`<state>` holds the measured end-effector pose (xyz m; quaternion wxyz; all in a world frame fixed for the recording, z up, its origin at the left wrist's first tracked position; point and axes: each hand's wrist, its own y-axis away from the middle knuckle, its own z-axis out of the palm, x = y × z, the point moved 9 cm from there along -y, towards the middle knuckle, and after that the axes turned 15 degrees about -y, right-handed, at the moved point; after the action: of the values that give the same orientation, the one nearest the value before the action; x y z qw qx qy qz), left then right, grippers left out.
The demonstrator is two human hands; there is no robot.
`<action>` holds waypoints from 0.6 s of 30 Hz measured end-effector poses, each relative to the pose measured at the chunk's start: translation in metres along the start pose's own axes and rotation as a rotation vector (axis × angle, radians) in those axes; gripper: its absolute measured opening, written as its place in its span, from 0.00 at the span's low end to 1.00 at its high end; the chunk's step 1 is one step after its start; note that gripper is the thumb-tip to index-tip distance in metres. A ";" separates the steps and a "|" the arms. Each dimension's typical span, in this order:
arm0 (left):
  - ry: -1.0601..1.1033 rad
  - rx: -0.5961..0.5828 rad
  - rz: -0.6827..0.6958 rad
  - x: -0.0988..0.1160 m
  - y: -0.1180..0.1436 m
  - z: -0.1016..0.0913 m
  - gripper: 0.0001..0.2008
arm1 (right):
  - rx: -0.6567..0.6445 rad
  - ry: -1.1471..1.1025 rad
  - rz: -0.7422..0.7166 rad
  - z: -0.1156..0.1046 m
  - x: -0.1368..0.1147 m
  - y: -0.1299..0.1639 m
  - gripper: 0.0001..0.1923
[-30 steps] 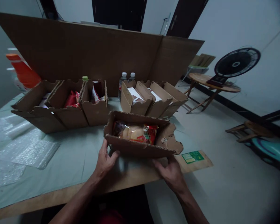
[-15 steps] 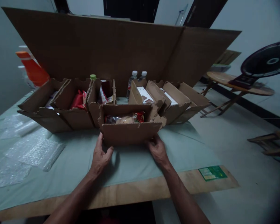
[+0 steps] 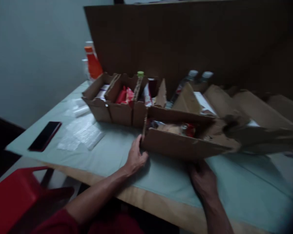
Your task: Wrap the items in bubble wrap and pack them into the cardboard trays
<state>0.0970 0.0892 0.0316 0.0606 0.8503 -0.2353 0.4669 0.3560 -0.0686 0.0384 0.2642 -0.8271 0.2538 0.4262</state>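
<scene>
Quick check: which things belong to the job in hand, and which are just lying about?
In the job:
- cardboard box, held by left hand and right hand
- packet inside it
- probably the open boxes behind

Apparently lying about:
- phone
- clear plastic wrap
- orange bottle
- red chair

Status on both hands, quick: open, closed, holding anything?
Left hand: closed on the left end of the open-topped cardboard box.
Right hand: holding the same box at its lower near edge, fingers partly hidden.
</scene>
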 end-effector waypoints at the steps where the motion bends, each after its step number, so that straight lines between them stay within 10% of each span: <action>1: -0.001 0.004 -0.015 -0.002 -0.001 -0.001 0.39 | 0.004 0.028 -0.023 -0.001 0.003 0.001 0.18; 7: -0.029 -0.006 -0.032 -0.009 0.035 -0.003 0.43 | -0.084 0.171 -0.193 0.003 -0.004 0.041 0.23; 12: -0.117 -0.027 0.217 0.012 0.100 0.000 0.43 | -0.162 0.148 -0.199 0.018 -0.049 0.072 0.20; 18: -0.236 -0.258 0.611 0.041 0.147 0.027 0.24 | -0.630 -0.030 -0.514 0.144 -0.195 0.077 0.15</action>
<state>0.0690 -0.0626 0.0332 -0.0025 0.7741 -0.5413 0.3283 0.1256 0.0070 0.1136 0.0994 -0.8979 -0.1083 0.4150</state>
